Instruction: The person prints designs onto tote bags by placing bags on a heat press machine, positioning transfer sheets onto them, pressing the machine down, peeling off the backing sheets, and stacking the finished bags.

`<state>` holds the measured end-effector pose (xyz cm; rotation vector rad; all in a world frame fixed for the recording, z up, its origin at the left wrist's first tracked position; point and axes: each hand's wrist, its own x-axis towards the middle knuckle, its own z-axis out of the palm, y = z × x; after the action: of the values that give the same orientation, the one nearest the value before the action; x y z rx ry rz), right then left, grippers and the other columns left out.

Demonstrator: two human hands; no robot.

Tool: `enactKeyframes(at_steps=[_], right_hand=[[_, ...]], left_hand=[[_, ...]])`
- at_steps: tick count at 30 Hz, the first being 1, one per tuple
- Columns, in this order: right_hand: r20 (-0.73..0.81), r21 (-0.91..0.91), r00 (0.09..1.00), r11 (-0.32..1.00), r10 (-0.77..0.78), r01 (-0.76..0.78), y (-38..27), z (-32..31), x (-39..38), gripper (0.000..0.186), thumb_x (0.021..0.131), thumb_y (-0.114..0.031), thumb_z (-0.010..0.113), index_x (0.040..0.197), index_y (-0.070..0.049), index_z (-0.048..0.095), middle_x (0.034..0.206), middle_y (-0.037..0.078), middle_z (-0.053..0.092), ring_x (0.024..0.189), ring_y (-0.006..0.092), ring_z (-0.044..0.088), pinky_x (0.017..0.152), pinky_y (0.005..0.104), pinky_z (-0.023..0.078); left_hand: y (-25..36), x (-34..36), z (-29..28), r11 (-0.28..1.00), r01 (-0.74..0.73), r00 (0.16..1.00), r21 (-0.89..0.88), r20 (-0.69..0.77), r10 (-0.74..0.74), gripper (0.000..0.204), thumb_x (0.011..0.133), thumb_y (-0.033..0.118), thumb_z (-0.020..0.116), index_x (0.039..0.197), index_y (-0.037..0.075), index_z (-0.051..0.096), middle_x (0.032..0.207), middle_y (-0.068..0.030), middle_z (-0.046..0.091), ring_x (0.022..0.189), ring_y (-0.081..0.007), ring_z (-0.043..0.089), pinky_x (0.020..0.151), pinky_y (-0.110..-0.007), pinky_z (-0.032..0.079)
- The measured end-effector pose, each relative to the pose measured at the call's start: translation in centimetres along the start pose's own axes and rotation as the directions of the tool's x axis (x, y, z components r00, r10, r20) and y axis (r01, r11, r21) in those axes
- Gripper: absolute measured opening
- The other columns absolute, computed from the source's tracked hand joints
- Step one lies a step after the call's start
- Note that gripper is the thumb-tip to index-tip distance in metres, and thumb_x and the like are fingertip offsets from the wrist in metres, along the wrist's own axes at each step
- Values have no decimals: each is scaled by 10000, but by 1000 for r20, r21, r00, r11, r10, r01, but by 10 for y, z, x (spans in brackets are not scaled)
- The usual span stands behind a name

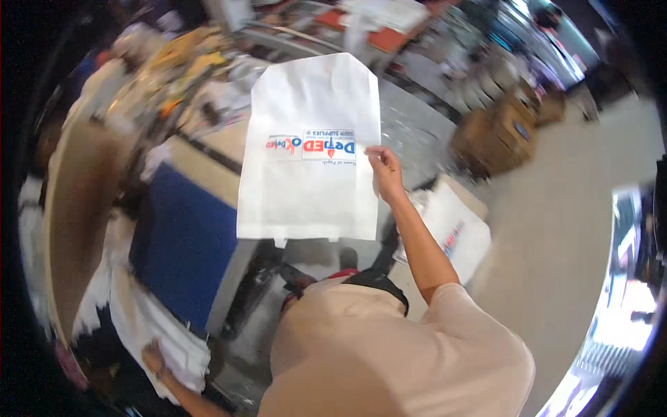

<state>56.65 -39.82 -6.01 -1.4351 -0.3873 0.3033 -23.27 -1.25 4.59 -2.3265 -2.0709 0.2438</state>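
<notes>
The right hand (388, 174), fingers bent close together, touches the right edge of a white bag (306, 201) at upper centre; whether it pinches, I cannot tell. The left hand (154, 358), blurred, lies against white sheets (184, 354) at lower left, its spread unclear. Pale floor (549, 215) stretches down the right. Blue-and-red lettering on the bag appears upside down.

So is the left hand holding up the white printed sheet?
No, the right hand holds the white printed sheet, while the left hand is at a white stack.
</notes>
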Motion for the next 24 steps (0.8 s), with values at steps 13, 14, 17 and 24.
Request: enactKeyframes(at_steps=[13,14,17,24], right_hand=[[-884,443,265,871,385,213,123,-326,-214,793,906,95,601,1555,-245,297,1462,71,471,1222,241,532,1055,435,446],[-866,496,196,844,461,205,132,-325,-230,827,918,68,603,1566,-302,247,1483,69,448,1223,250,535,1047,486,441],[-801,571,-115,808,587,146,189,-371,-289,880,957,-23,601,1581,-424,127,1546,57,378,1292,293,502,1046,623,394],[-673,736,43,663,739,137,255,-333,-321,725,1049,-403,478,1618,-275,48,1524,111,393,1211,294,461,1143,539,307]], left_hand=[[213,-42,-174,850,-525,843,-41,-161,513,484,989,209,538,1367,-93,515,1287,-302,608,1123,-460,616,968,-453,492],[227,-41,-168,850,-526,842,-27,-158,516,484,989,209,538,1367,-93,515,1287,-302,608,1123,-460,616,968,-453,492],[284,-39,-136,829,-558,808,-42,-256,531,525,987,148,516,1433,-111,420,1334,-318,573,1181,-450,600,1008,-438,471],[337,-43,-100,878,-475,875,-57,-133,465,432,929,53,525,1315,-138,510,1263,-349,591,1161,-465,599,980,-464,472]])
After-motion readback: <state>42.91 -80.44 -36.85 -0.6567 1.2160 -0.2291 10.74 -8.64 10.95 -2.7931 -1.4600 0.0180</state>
